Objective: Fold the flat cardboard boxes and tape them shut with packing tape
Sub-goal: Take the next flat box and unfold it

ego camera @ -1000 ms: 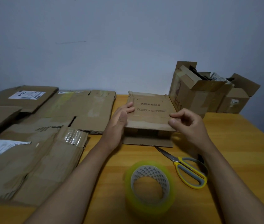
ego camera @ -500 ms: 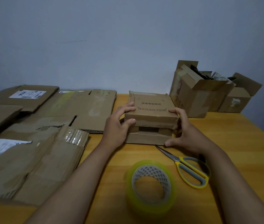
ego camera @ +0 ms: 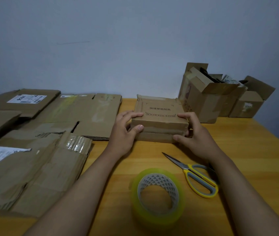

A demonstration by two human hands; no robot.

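A small brown cardboard box point(ego camera: 160, 121) with printed characters on its lid sits on the wooden table point(ego camera: 248, 150), its front flap folded down. My left hand point(ego camera: 124, 132) grips the box's left front corner, fingers on the lid and thumb on the front face. My right hand point(ego camera: 193, 133) grips the right front corner the same way. A roll of clear yellowish packing tape point(ego camera: 158, 195) lies flat in front of me. Yellow-handled scissors point(ego camera: 195, 174) lie to its right.
Several flattened cardboard boxes point(ego camera: 38, 142) cover the left half of the table, some with shipping labels. Two open boxes point(ego camera: 207, 97) with contents stand at the back right against the wall. The table's right edge runs close to them.
The box's front flap has been pressed down and closed against the front. Both hands moved from holding the open lid to gripping the front corners.
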